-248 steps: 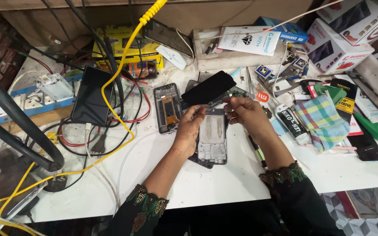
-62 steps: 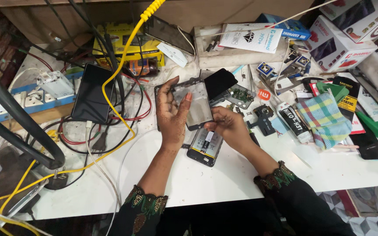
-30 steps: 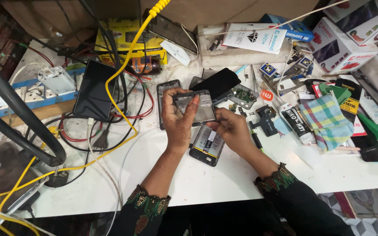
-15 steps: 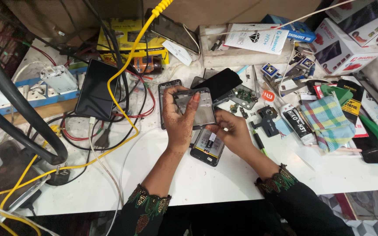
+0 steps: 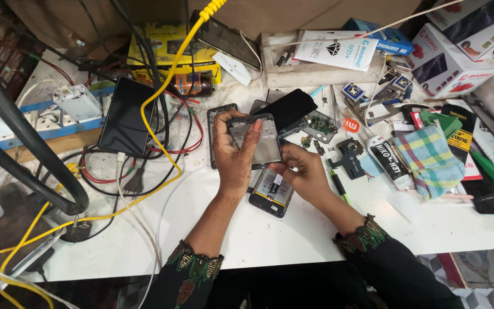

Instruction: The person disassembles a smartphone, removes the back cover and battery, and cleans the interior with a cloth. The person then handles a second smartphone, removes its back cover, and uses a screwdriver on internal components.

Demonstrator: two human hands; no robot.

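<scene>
Phone back panel [image 5: 261,140], grey, held above the desk [image 5: 293,240] near its middle.
Left hand [image 5: 236,154] fingers clamped along its left edge; right hand [image 5: 304,177] fingers pinched on its lower edge, over an opened phone [image 5: 271,194]; checked cloth [image 5: 430,160] toward right edge.

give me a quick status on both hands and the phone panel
Left hand grips grey phone panel, held up above the table. Right hand pinches its lower edge. Opened phone lies beneath; loose parts and cables crowd around.
</scene>
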